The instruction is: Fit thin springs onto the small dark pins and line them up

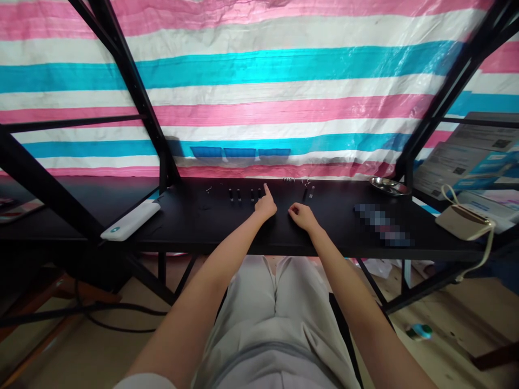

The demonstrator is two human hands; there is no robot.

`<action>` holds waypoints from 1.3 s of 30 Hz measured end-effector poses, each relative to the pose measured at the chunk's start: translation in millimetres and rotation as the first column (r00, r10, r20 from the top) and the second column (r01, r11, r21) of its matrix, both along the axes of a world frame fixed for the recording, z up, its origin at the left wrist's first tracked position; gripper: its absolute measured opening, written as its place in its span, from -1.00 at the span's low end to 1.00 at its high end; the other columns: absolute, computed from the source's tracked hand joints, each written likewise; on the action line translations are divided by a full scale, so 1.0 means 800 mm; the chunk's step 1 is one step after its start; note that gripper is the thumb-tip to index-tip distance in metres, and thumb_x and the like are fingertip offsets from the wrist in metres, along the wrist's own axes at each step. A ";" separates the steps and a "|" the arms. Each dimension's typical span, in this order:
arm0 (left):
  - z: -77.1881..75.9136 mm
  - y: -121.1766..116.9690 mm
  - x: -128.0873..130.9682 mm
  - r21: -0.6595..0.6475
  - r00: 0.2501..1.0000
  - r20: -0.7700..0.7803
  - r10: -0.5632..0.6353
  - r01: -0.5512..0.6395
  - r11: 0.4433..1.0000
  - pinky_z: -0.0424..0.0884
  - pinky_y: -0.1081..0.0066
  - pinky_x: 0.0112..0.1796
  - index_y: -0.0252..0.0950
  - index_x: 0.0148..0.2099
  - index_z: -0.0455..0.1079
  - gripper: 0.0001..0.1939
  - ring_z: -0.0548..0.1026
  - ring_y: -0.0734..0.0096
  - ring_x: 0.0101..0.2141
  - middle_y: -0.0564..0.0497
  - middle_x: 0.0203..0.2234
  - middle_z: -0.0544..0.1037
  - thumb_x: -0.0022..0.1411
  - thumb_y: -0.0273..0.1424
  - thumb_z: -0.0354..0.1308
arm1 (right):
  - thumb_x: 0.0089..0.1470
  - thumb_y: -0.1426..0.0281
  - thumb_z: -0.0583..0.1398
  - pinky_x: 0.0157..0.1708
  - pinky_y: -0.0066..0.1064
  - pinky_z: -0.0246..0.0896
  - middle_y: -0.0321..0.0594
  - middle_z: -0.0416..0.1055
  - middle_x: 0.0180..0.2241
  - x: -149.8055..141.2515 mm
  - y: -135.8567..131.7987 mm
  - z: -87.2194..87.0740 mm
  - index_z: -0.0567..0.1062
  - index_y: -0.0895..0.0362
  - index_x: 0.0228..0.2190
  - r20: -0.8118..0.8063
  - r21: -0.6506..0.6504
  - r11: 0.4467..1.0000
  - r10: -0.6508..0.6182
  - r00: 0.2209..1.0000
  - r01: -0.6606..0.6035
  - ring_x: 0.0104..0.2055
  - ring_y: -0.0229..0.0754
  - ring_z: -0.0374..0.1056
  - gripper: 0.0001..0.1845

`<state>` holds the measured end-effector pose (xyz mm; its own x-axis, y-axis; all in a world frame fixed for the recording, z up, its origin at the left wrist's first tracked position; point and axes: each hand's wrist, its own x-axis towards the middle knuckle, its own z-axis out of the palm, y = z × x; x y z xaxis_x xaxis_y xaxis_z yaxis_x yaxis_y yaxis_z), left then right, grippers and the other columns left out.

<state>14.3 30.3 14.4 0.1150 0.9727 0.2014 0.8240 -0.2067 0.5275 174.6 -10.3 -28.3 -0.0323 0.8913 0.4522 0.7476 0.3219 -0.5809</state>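
My left hand [266, 205] rests over the middle of the black table, its index finger stretched forward and the other fingers curled under. Right beside its thumb side stands or lies a small dark stick-like piece [259, 193]; I cannot tell whether they touch. Several similar pieces sit in a row to the left, among them one dark piece [231, 195] with a pale end. My right hand [303, 216] is closed, knuckles up, low over the table; whatever its fingers hold, if anything, is hidden. Beyond it are a dark piece [305, 193] and a greyish piece [312, 192].
Small silvery bits [289, 179] lie along the table's back edge. A shiny metal dish [390, 187] is at the back right, near a beige pouch [464, 220] with a strap. A white power-bank-like device [130, 221] lies left. Black frame posts [135, 86] flank a striped sheet [284, 70].
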 end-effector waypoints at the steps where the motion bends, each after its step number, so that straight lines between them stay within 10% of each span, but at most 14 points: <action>1: 0.002 0.004 0.000 0.000 1.000 -0.021 0.001 -0.001 1.000 0.30 0.26 -0.18 -0.44 0.31 -0.18 -0.13 0.50 0.11 -0.21 -0.32 -0.26 0.52 0.00 -0.55 0.15 | -0.03 0.37 0.11 -0.42 -0.47 0.13 -0.30 0.39 -0.53 0.000 0.000 0.000 0.44 0.11 -0.49 -0.001 -0.004 1.000 -0.003 1.000 0.003 -0.48 -0.27 0.27 -0.88; 7: 0.007 0.005 -0.009 0.166 0.993 -0.113 -0.018 0.037 0.985 0.32 0.27 -0.22 -0.32 -0.04 0.31 -0.68 0.50 0.14 -0.22 -0.25 -0.24 0.49 0.13 -0.56 0.04 | -0.03 0.39 0.12 -0.43 -0.47 0.13 -0.31 0.40 -0.54 0.001 0.001 0.000 0.45 0.11 -0.49 0.022 -0.028 0.999 -0.015 1.000 0.015 -0.49 -0.28 0.27 -0.89; 11: -0.007 -0.001 -0.020 0.221 0.981 0.112 -0.160 0.133 0.966 0.33 0.30 -0.25 -0.26 -0.23 0.36 -0.85 0.49 0.26 -0.30 -0.10 -0.31 0.51 0.14 -0.55 0.05 | 0.03 0.40 0.08 -0.36 -0.43 0.16 -0.24 0.43 -0.43 -0.002 -0.001 0.001 0.46 0.13 -0.35 0.073 0.025 0.999 -0.037 0.997 0.036 -0.40 -0.24 0.31 -0.83; 16: -0.025 -0.009 -0.021 0.157 0.772 0.569 -0.284 0.237 0.959 0.37 0.46 -0.38 -0.32 -0.22 0.34 -0.84 0.45 0.52 -0.50 0.03 -0.48 0.49 0.13 -0.58 0.03 | 0.16 0.36 0.02 -0.23 -0.33 0.07 -0.02 0.40 -0.17 -0.018 -0.009 0.011 0.33 0.19 -0.02 0.304 0.190 0.981 -0.089 0.948 0.031 -0.13 -0.08 0.27 -0.63; 22: -0.022 -0.024 -0.020 0.129 0.625 0.715 -0.313 0.322 0.938 0.37 0.49 -0.44 -0.36 -0.18 0.32 -0.84 0.47 0.52 -0.49 -0.04 -0.41 0.54 0.14 -0.52 0.05 | 0.24 0.36 -0.08 -0.24 -0.34 -0.09 -0.07 0.41 -0.26 -0.027 -0.015 0.020 0.41 0.17 -0.22 0.432 0.240 0.970 -0.081 0.898 -0.028 -0.23 -0.12 0.25 -0.70; 39: -0.020 -0.036 -0.032 0.203 0.734 0.624 -0.269 0.180 0.962 0.26 0.52 -0.55 -0.31 -0.50 0.30 -0.63 0.31 0.56 -0.68 0.11 -0.73 0.35 0.13 -0.10 0.07 | 0.24 0.32 -0.06 -0.29 -0.40 -0.10 -0.12 0.42 -0.23 -0.025 -0.022 0.023 0.39 0.17 -0.12 0.450 0.257 0.963 -0.049 0.892 -0.077 -0.23 -0.20 0.28 -0.68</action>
